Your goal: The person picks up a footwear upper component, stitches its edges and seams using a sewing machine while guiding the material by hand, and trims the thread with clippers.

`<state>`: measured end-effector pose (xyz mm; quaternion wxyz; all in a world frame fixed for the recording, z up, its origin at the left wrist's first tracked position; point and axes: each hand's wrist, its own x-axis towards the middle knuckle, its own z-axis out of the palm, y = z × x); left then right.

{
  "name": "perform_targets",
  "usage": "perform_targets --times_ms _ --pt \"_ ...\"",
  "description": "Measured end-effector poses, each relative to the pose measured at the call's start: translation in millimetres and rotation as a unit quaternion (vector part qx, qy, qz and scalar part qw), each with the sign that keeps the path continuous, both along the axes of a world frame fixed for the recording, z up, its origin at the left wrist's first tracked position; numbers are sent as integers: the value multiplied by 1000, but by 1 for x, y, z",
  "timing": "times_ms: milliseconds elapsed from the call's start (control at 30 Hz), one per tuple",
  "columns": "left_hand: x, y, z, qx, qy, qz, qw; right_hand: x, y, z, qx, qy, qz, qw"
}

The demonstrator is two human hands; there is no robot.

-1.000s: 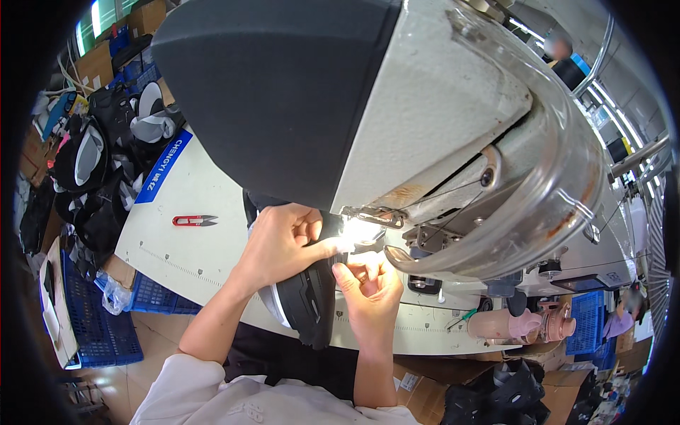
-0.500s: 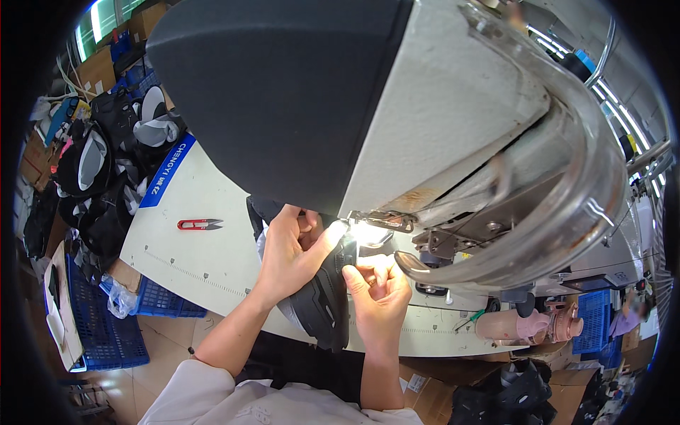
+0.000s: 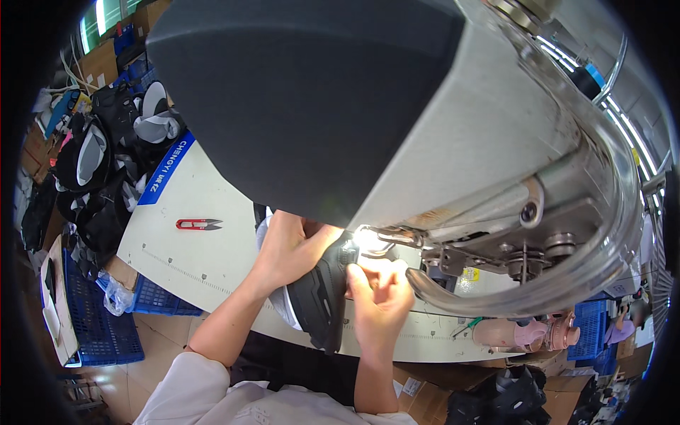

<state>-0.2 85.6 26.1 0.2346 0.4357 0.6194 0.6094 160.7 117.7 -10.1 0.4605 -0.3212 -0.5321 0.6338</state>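
Note:
A black shoe upper (image 3: 316, 301) with a white-grey lining lies on the pale table, its far part under the sewing machine (image 3: 304, 113). From the left, my left hand (image 3: 289, 249) grips the upper; the machine head hides some of its fingertips. My right hand (image 3: 382, 294) pinches the upper's right edge between thumb and fingers, close to the brightly lit needle area (image 3: 365, 239). Glare and the machine head hide the exact stitching spot. Red-handled thread snips (image 3: 199, 224) rest on the table to the left of my hands.
More black and grey shoe uppers (image 3: 99, 163) are heaped at the far left, above blue crates (image 3: 106, 319). A clear curved guard (image 3: 524, 301) juts out on the right. Beyond it lies a pink bottle (image 3: 520, 333). Dark pieces (image 3: 499, 397) sit in cartons at lower right.
The view has shifted, so the machine head looks larger and covers more of my left fingers. Both hands keep hold of the shoe upper, which appears slightly farther left.

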Motion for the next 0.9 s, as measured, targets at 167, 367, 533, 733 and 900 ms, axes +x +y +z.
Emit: perform_targets --times_ms 167,367,533,733,900 --pt "10 -7 5 51 5 18 998 5 -3 -41 -74 77 -113 988" --pt "18 -30 21 -13 316 75 946 23 13 -20 -247 151 451 844" --pt "25 -27 18 -9 344 41 938 46 13 32 -113 -91 309 940" --pt "27 -16 -4 -64 180 46 981 34 3 28 -92 -167 260 946" --pt "29 -15 -9 -42 245 57 967 37 2 23 -37 -122 281 951"
